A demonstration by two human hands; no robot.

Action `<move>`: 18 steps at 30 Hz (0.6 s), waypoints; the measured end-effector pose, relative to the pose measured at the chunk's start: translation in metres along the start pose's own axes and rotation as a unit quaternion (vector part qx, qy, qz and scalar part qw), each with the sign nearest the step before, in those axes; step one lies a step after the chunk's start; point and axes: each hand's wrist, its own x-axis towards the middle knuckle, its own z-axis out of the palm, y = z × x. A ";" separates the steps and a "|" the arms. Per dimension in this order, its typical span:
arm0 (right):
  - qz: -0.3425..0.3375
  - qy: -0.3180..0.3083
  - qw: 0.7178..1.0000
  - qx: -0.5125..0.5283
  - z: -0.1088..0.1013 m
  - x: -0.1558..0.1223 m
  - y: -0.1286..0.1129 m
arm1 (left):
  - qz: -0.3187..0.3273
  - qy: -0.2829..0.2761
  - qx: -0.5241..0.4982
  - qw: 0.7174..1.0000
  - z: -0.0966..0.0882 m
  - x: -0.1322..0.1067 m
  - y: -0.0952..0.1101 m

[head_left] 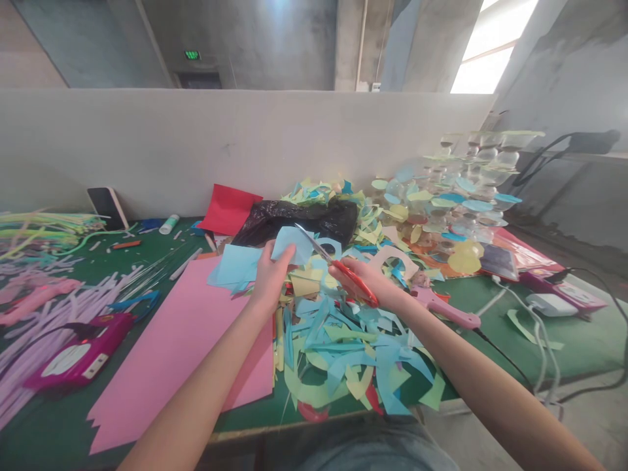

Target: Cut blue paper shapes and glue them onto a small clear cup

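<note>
Green covers the tabletop [466, 288] I watch from afar. In from its front edge's middle, my right hand [381, 282] grips red-handled scissors [357, 282]; my left hand [269, 278] pinches light-blue paper [288, 239], which I'd turn slowly for smooth cuts.

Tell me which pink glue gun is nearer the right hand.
The right glue gun, close by the right hand; the other glue gun lies far left, beside the lilac strips.

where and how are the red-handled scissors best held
Probably best by the red handles, with the right hand coming from the near right: the handles lie toward that side, while the metal blades point away and leftward, toward the blue paper.
</note>
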 end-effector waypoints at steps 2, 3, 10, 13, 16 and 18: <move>-0.001 0.006 1.000 -0.007 0.000 0.000 -0.002 | 0.000 0.004 -0.002 1.000 0.000 0.000 0.000; -0.001 0.009 1.000 -0.012 0.000 -0.001 -0.003 | -0.001 0.003 -0.001 1.000 0.000 -0.001 0.001; 0.013 0.042 0.999 -0.006 0.002 0.005 0.002 | 0.006 0.023 0.014 1.000 -0.002 0.000 -0.001; 0.007 0.064 0.998 -0.003 -0.001 0.010 0.008 | -0.005 0.051 0.017 0.999 -0.004 0.002 -0.001; -0.016 0.065 0.998 -0.008 -0.006 0.010 0.013 | -0.008 0.046 0.017 0.999 -0.004 0.004 -0.002; -0.028 0.050 0.998 -0.019 -0.008 0.007 0.012 | -0.007 0.034 0.018 0.999 -0.004 0.004 -0.003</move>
